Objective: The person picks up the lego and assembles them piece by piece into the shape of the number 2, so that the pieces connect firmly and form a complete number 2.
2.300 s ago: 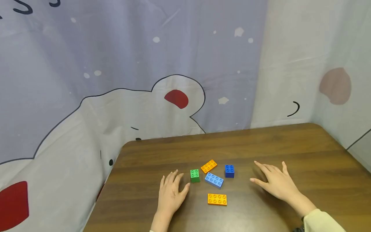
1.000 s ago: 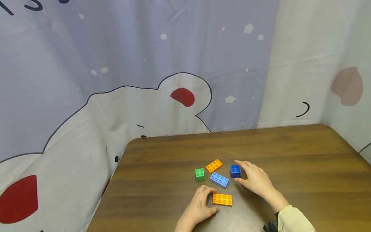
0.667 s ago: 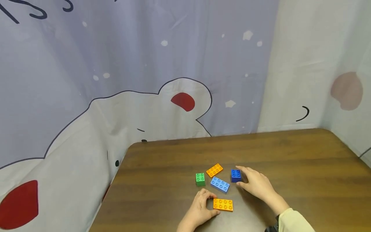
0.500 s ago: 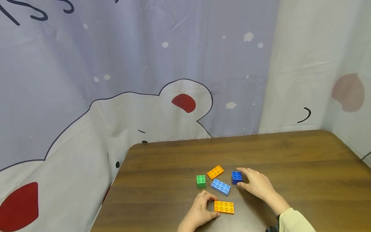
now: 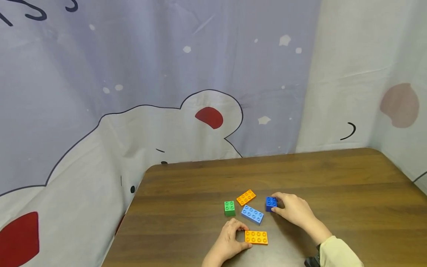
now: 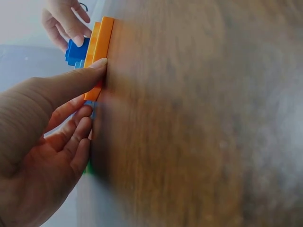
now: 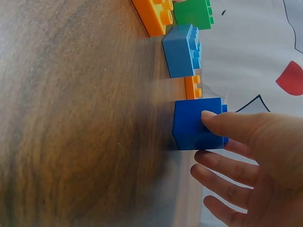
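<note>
My left hand (image 5: 228, 241) pinches the left end of the near orange toy brick (image 5: 256, 237), a flat one with two rows of studs. In the left wrist view its thumb presses one side of that orange brick (image 6: 100, 40). My right hand (image 5: 298, 212) pinches the small dark blue brick (image 5: 271, 202). The right wrist view has the thumb on one face of the dark blue brick (image 7: 191, 124), with the index finger partly hidden behind it. Both bricks appear to be down on the table.
Between and beyond the hands lie a light blue brick (image 5: 252, 214), a green square brick (image 5: 229, 208) and a second orange brick (image 5: 246, 197). The brown wooden table (image 5: 186, 185) ends at a printed curtain (image 5: 267, 74) behind it.
My left hand has moved right and nearer, from beside the green brick to the near orange brick. My right hand has moved left to the dark blue brick; both now grip.
</note>
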Demonstrator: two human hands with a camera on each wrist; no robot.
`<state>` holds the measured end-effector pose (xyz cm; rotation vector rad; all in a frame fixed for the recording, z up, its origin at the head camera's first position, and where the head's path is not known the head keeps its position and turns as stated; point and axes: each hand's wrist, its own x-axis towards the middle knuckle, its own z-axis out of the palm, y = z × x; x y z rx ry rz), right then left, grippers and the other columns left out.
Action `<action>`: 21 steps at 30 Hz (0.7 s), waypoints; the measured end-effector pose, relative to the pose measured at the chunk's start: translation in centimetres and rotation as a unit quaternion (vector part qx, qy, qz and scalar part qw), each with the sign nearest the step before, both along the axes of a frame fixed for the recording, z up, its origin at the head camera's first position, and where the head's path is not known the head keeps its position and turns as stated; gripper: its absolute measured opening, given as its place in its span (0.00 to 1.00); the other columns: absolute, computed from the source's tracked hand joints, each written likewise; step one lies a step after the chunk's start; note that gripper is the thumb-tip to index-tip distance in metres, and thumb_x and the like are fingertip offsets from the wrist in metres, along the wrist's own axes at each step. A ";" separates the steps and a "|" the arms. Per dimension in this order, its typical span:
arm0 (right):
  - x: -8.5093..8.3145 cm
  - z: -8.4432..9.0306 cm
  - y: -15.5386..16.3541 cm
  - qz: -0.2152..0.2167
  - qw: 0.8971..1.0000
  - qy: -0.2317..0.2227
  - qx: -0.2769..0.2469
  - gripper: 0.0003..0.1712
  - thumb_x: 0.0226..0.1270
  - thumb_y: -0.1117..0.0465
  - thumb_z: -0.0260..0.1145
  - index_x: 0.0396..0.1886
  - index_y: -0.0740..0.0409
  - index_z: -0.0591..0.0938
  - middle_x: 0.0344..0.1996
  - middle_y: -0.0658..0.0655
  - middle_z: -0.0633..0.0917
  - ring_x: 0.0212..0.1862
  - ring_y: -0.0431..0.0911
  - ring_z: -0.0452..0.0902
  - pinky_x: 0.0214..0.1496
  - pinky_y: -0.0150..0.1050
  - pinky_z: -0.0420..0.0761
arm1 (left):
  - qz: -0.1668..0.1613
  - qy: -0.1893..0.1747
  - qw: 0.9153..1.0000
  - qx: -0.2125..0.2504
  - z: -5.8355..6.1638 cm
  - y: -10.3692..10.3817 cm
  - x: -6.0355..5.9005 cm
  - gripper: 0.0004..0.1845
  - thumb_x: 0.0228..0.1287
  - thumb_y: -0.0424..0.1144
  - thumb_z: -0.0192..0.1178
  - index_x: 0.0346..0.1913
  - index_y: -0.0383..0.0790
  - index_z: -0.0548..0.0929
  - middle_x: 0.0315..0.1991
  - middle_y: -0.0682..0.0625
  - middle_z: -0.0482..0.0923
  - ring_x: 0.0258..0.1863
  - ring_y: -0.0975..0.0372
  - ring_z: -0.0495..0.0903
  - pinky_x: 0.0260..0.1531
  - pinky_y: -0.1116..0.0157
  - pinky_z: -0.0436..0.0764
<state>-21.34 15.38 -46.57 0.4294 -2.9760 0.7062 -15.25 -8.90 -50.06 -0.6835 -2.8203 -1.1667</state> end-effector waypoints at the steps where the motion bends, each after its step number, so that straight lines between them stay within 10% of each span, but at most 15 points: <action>1: 0.0 0.0 0.0 -0.001 1.000 0.000 0.000 0.20 0.53 0.53 0.71 0.46 0.52 0.81 0.38 0.55 0.86 0.41 0.52 0.82 0.39 0.56 0.78 | 0.002 0.000 1.000 -0.001 0.0 0.1 0.0 0.18 0.41 0.39 0.76 0.37 0.44 0.81 0.35 0.57 0.73 0.38 0.68 0.70 0.42 0.71 0.72; 21: 2.9 2.0 -1.1 0.006 0.998 0.060 -0.029 0.19 0.50 0.48 0.72 0.43 0.44 0.81 0.34 0.47 0.86 0.37 0.46 0.81 0.35 0.47 0.80 | 0.017 -0.016 1.000 0.012 -0.2 0.4 0.1 0.18 0.42 0.40 0.75 0.37 0.42 0.80 0.34 0.57 0.73 0.37 0.67 0.70 0.39 0.71 0.73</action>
